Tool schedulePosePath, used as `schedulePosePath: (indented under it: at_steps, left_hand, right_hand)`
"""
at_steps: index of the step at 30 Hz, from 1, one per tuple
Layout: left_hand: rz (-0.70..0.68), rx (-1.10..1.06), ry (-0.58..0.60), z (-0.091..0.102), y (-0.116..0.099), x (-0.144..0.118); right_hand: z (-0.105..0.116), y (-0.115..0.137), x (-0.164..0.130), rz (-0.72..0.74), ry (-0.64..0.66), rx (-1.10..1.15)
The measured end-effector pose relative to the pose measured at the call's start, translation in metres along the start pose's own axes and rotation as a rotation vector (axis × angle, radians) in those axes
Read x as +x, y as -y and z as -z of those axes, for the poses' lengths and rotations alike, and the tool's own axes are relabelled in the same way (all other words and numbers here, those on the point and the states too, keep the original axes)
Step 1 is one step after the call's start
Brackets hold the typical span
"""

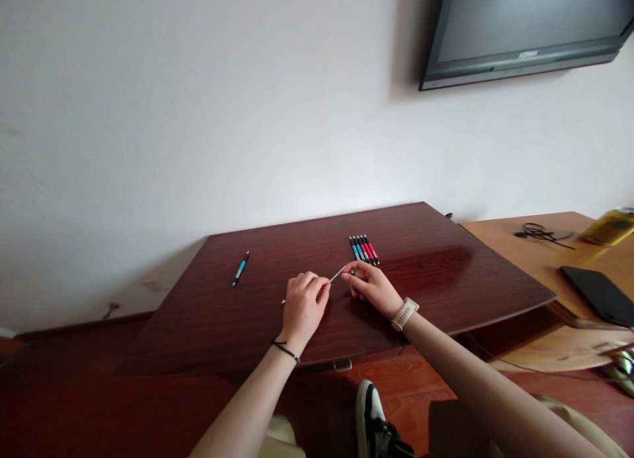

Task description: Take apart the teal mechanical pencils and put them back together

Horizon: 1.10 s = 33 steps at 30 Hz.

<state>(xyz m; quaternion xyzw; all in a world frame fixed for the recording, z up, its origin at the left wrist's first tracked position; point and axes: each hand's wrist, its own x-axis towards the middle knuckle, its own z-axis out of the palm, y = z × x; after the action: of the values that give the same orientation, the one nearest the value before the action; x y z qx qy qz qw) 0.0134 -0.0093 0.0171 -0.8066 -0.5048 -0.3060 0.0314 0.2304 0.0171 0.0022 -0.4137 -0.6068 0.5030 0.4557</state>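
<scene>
A thin pen part (337, 274) held between both hands over the dark worktop (446, 273).

The left hand (303, 306) pinches its near end with fingers closed on it, the right hand (372, 288) grips the far end — its tip just short of a row of 5 pens (364, 249), pink and blue. 1 blue pen (240, 268) lies well apart to the left. A dark tablet (599, 293) rests on the lighter desk — right side.

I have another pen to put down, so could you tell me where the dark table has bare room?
The dark table is bare right of the pen row, and between the lone blue pen and the left hand. It is crowded mid-table, where both hands hold a thin pen by the row.
</scene>
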Motion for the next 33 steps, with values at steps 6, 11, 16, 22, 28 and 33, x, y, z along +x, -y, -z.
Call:
schedulePosePath:
  at_steps: [6,11,16,22,28,33]
  left_hand:
    - [-0.032,-0.001,0.001,-0.002,-0.007,0.001]
    - [-0.046,0.004,0.018,-0.003,-0.009,0.001]
    - [-0.049,0.005,0.025,-0.002,-0.01,0.0]
    - [0.027,0.052,0.047,-0.006,-0.005,-0.002]
    - [0.139,0.168,0.077,-0.011,0.003,-0.003]
    - [0.161,0.233,0.076,-0.013,0.003,-0.002]
  right_hand:
    - [0.0,-0.003,0.001,0.029,-0.029,-0.025]
    - [0.0,-0.006,0.001,0.052,-0.037,-0.03]
    - [0.001,-0.005,0.001,0.039,-0.016,-0.023]
    - [0.004,-0.01,0.002,0.058,-0.235,0.0]
    - [-0.001,-0.011,0.002,0.045,-0.208,-0.382]
    - [-0.018,-0.005,0.0,0.0,-0.125,-0.879]
